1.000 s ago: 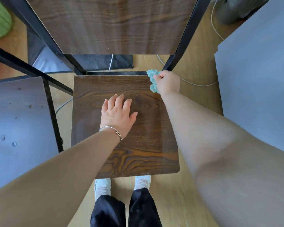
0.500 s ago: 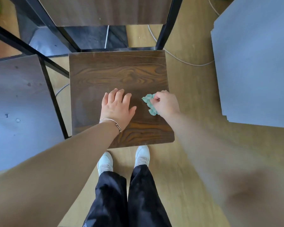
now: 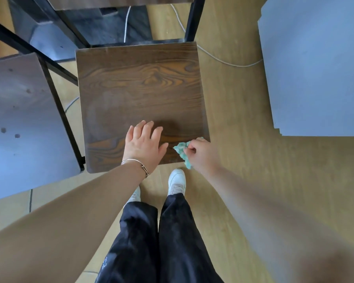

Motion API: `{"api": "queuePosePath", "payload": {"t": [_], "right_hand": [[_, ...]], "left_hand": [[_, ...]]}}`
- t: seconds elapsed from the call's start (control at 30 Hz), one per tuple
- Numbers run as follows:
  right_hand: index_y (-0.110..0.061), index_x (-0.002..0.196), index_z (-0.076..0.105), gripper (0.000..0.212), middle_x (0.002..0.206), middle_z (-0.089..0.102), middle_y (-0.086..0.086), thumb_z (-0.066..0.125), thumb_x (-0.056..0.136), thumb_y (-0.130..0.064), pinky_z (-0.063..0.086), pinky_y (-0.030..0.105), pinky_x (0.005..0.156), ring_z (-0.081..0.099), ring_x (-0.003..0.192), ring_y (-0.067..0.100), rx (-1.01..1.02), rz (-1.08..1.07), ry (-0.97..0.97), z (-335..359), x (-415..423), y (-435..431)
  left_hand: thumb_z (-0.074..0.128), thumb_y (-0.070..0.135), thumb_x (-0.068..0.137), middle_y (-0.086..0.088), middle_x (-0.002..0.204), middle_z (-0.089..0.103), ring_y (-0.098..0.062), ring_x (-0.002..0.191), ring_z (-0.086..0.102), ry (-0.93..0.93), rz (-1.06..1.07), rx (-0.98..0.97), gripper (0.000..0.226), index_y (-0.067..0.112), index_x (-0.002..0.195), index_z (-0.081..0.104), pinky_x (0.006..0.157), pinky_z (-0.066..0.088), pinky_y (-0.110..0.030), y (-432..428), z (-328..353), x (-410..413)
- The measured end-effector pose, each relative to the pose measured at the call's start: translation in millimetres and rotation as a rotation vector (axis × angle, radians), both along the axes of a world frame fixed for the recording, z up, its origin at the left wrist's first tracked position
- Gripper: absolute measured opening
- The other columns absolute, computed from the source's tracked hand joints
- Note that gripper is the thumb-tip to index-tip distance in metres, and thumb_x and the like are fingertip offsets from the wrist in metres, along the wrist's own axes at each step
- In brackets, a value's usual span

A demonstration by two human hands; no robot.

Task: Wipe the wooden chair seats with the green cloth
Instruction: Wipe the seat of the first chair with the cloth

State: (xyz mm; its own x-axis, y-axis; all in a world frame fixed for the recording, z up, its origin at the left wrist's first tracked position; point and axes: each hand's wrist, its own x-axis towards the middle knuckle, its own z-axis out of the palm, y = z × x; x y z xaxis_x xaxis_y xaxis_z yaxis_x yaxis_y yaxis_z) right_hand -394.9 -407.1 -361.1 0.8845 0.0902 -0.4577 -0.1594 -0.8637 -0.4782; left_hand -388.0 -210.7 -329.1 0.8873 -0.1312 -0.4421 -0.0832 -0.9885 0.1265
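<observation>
Wiping step, judged to be at the near end of a stroke on the dark wooden chair seat [image 3: 139,94], which stands on the pale wood floor [image 3: 233,111] with its black frame [image 3: 192,19] at the far side. A second seat [image 3: 23,123], greyish in the glare, lies just beside it to the left. The next move probably calls for carrying the cloth back onto the seat for another pass over the left part, where a dull hazy patch shows, or for shifting to the neighbouring seat.

The left hand [image 3: 143,146] lies flat on the near part of the seat, palm down, fingers [image 3: 146,127] spread and relaxed, holding nothing; a thin bracelet [image 3: 135,164] circles the wrist.

The right hand [image 3: 202,154] is at the seat's near right corner, fingers curled tight around the bunched green cloth [image 3: 182,152], which protrudes toward the left hand and hangs partly past the front edge. Whether the cloth presses on the wood here or has just cleared the edge cannot be told for certain.
</observation>
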Motion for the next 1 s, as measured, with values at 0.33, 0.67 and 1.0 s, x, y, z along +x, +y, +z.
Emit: {"api": "queuePosePath", "payload": {"t": [0.33, 0.67, 1.0], "right_hand": [[-0.021, 0.083, 0.065, 0.018, 0.085, 0.061, -0.008, 0.057, 0.093, -0.033, 0.039, 0.023, 0.066, 0.055, 0.079, 0.012, 0.033, -0.257, -0.144, 12, 240, 18], [-0.020, 0.092, 0.068, 0.016, 0.096, 0.063, 0.001, 0.054, 0.093, -0.028, 0.056, 0.032, 0.070, 0.062, 0.085, 0.021, -0.154, -0.073, -0.061, -13, 284, 18], [-0.016, 0.063, 0.052, 0.023, 0.073, 0.046, -0.005, 0.061, 0.085, -0.017, 0.039, 0.032, 0.053, 0.049, 0.063, 0.021, -0.029, -0.083, -0.050, -11, 128, -20]], "left_hand": [[0.046, 0.051, 0.095, -0.008, 0.148, 0.041, -0.031, 0.142, 0.028, -0.155, 0.109, -0.068, 0.054, 0.021, 0.139, 0.045, 0.118, 0.018, -0.050, 2, -10, 86], [0.037, 0.054, 0.097, -0.005, 0.152, 0.036, -0.029, 0.144, 0.023, -0.113, 0.077, -0.045, 0.054, 0.027, 0.144, 0.039, 0.119, 0.016, -0.048, 2, -16, 111], [0.040, 0.054, 0.094, -0.005, 0.149, 0.040, -0.030, 0.142, 0.027, -0.060, 0.069, -0.061, 0.055, 0.025, 0.140, 0.045, 0.118, 0.017, -0.049, 2, -6, 61]]}}
